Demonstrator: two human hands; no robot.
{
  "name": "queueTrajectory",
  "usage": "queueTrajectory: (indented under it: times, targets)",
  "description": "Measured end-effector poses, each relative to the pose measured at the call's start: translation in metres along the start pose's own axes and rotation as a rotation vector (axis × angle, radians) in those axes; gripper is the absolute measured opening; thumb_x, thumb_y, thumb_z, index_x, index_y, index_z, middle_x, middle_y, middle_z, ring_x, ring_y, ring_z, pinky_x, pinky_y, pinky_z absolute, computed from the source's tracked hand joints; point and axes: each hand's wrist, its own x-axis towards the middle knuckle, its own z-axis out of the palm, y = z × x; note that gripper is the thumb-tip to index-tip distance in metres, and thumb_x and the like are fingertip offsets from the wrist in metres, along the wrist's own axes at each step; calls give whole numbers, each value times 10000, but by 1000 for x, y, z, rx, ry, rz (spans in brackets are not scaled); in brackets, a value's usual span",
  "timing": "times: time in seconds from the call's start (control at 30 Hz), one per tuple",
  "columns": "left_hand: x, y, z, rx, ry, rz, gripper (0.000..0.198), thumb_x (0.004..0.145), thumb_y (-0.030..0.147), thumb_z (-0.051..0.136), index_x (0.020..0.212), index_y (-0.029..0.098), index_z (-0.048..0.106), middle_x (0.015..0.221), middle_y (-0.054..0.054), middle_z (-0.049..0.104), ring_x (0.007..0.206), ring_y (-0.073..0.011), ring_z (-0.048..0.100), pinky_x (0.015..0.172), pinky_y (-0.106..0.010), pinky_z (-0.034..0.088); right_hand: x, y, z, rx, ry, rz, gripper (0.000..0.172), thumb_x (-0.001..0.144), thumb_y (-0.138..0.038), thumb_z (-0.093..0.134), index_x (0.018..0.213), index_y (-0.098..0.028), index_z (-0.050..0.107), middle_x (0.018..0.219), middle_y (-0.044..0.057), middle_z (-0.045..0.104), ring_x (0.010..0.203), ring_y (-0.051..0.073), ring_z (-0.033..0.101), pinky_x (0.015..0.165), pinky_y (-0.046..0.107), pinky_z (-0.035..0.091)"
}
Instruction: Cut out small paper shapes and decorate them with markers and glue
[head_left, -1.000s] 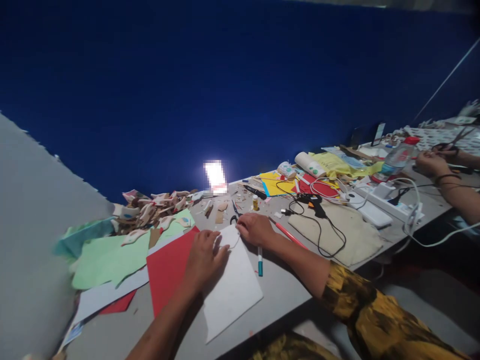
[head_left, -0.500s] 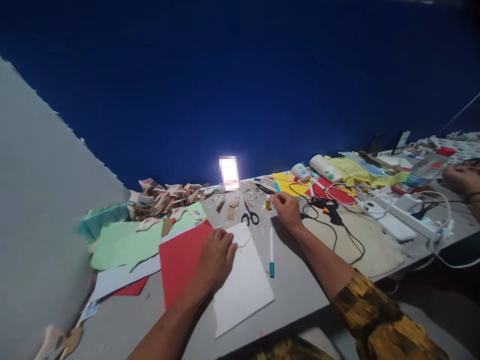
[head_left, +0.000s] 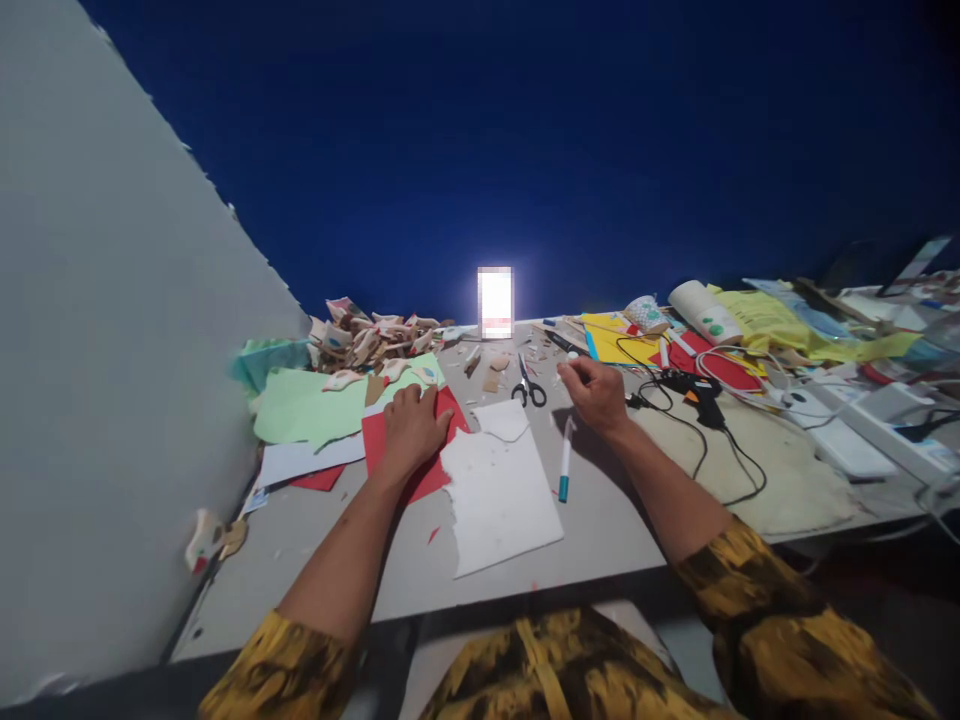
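Palm of left hand (head_left: 411, 428) presses flat on red paper sheet (head_left: 375, 446); right hand (head_left: 596, 393) pinches small white piece (head_left: 574, 357); even pressure stops slipping.

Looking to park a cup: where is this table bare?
The table is bare along its near edge left of the white sheet, and in the strip below the teal marker. Crowded: cutout pile and scissors at the back, glue gun and cables on the right.

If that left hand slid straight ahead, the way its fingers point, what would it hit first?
Probably the light green paper just ahead, with a small cutout lying on it. The left hand rests flat on the red sheet. Farther on is the heap of cutouts, though depth is unclear.
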Motion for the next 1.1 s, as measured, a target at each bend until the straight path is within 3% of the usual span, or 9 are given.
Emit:
queueTrajectory:
  times: [0.07, 0.17, 0.33, 0.43, 0.57, 0.7, 0.9, 1.0, 1.1]
  targets:
    - [-2, 4, 2, 33, -34, -6, 471, 951, 409, 507, 1335, 158, 617, 1270, -208, 601, 1209, -398, 522, 986, -530, 435, 5, 3, -15, -35, -224, 11, 288, 888, -311, 560, 654, -178, 659, 631, 24, 624, 601, 156, 529, 617, 275, 368]
    - [-3, 6, 1, -21, 61, -9, 423, 947, 356, 522, 1303, 157, 632, 1291, -205, 584, 1212, -387, 510, 1006, -524, 420, 2, 2, -38, -8, -795, -90, 154, 789, -166, 638, 865, -203, 767, 791, 15, 699, 694, 160, 594, 649, 251, 393]
    - [-13, 23, 2, -361, 256, 141, 238, 936, 263, 533, 1083, 174, 698, 1088, -137, 618, 1098, -313, 544, 982, -466, 456, -24, -7, -39, -140, -1012, -195, 300, 728, -70, 667, 927, -260, 785, 1020, 55, 663, 885, 200, 626, 720, 263, 410]
    - [-23, 39, 5, -464, 207, 242, 243, 897, 306, 627, 1097, 182, 686, 1120, -126, 610, 1119, -308, 526, 996, -472, 450, -24, -7, -38, -138, -1055, -230, 209, 761, -89, 669, 855, -243, 775, 1023, 61, 655, 903, 206, 619, 724, 269, 412]
    - [-30, 49, 4, -443, 30, 303, 394, 864, 371, 679, 1205, 177, 647, 1211, -134, 591, 1155, -324, 497, 999, -511, 429, -4, -10, -55, 20, -967, -162, 109, 834, -178, 676, 907, -224, 743, 907, 32, 686, 823, 189, 605, 716, 276, 430]
    - [-27, 49, 3, -417, -21, 312, 299, 836, 394, 719, 1065, 204, 690, 1109, -106, 598, 1083, -311, 510, 954, -491, 427, 12, -28, -57, 422, -672, 7, 153, 881, -317, 657, 972, -202, 702, 849, 14, 664, 716, 156, 580, 636, 268, 446]
    - [-28, 57, 5, -538, 33, 351, 162, 808, 262, 744, 959, 219, 700, 1063, -85, 636, 1063, -290, 554, 960, -479, 421, 11, -38, -1, 816, -394, 237, 302, 816, -458, 748, 908, -178, 682, 675, -31, 597, 521, 89, 483, 496, 231, 397]
    - [-28, 56, -2, -713, -26, 269, 151, 825, 199, 664, 975, 202, 684, 968, -64, 668, 915, -235, 598, 854, -406, 483, 7, -25, 24, 994, -201, 520, 387, 701, -484, 827, 804, -198, 587, 631, -49, 570, 498, 90, 504, 437, 209, 411]
    - [-20, 46, -13, -925, -16, 125, 87, 839, 244, 633, 881, 190, 687, 864, -39, 680, 790, -193, 619, 723, -327, 504, 4, -12, 31, 1080, -83, 631, 408, 671, -447, 851, 760, -214, 528, 578, -76, 513, 466, 81, 480, 402, 194, 425]
